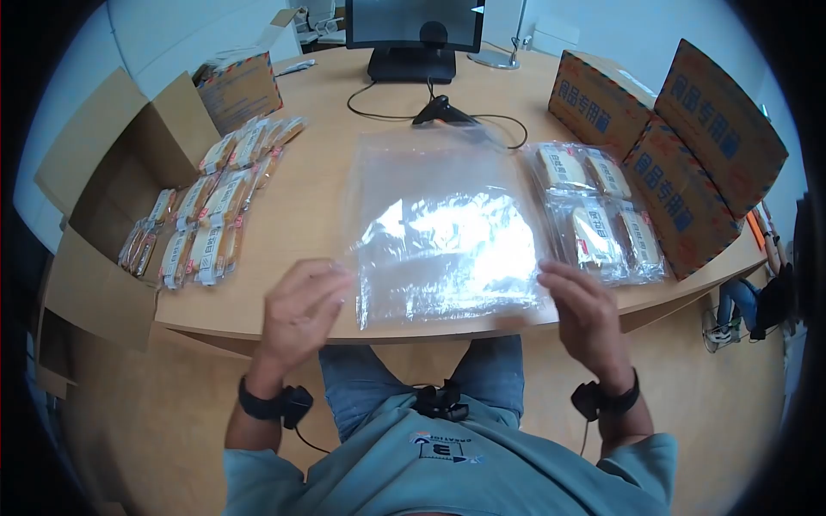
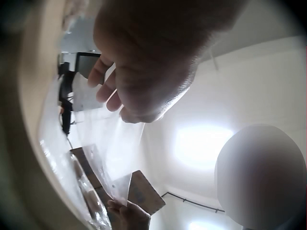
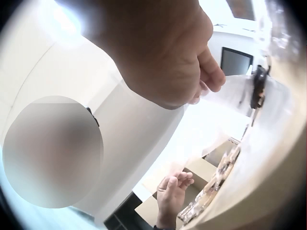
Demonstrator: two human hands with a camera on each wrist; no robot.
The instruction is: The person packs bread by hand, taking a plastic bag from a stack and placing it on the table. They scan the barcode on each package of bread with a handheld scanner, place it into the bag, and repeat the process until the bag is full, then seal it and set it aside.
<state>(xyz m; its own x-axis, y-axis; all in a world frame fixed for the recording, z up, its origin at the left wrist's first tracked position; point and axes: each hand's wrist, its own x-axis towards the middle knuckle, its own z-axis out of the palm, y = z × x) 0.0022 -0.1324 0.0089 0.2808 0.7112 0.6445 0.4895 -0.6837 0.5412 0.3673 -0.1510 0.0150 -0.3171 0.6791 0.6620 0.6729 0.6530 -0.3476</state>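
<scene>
A large clear plastic bag [image 1: 430,249] spans the middle of the table between both hands, bright with glare. At its left edge, the left hand [image 1: 301,314] has bent fingers and holds the film. The right hand [image 1: 589,318] pinches the opposite edge. In the left wrist view, raised film [image 2: 112,143] runs from near the left hand [image 2: 144,72] to the right hand's fingertips. From the right wrist, the right hand [image 3: 168,57] has curled fingers against the film, and the left hand [image 3: 172,199] shows below; its fingertip contact is hard to make out.
Wrapped bread packs [image 1: 211,215] lie left beside an open carton [image 1: 103,258]. More bagged bread [image 1: 594,215] lies right of the plastic, before printed cartons [image 1: 680,189]. Behind are a black stand-like device [image 1: 441,110] with a cable and a monitor [image 1: 413,26].
</scene>
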